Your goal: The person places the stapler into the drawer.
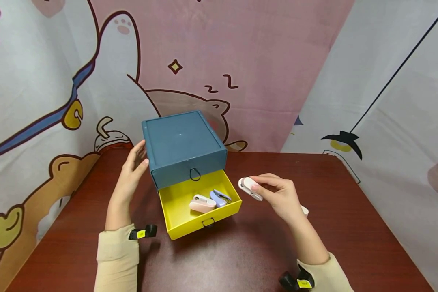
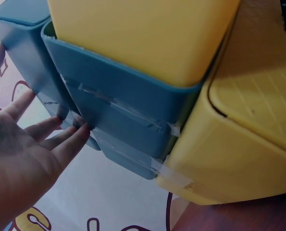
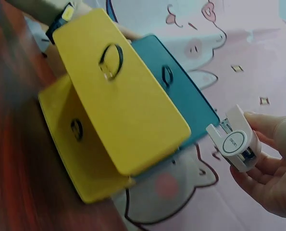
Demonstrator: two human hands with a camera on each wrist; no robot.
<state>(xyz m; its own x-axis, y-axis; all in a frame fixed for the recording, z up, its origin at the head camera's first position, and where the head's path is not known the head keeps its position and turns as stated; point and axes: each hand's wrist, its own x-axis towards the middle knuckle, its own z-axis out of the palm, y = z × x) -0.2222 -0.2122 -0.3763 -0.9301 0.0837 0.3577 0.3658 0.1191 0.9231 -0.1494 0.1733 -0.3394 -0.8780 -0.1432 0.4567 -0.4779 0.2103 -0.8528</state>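
My right hand (image 1: pixel 282 198) pinches a small white stapler (image 3: pixel 236 143) between thumb and fingers, just right of the pulled-out yellow drawer (image 1: pixel 200 224). Inside that drawer lie a pale pink stapler (image 1: pixel 202 204) and a lilac stapler (image 1: pixel 220 198), side by side toward its front right. The drawer belongs to a stacked unit with a blue top (image 1: pixel 182 136). Against the unit's left side rests my left hand (image 1: pixel 127 184), its fingertips (image 2: pixel 85 132) at the blue wall in the left wrist view.
A small white object (image 1: pixel 304 210) shows partly behind my right wrist on the brown table (image 1: pixel 252 251). Below the pulled-out drawer, the right wrist view shows another yellow front (image 3: pixel 68 144) with a black ring pull. A cartoon-printed cloth (image 1: pixel 248 52) hangs behind the table.
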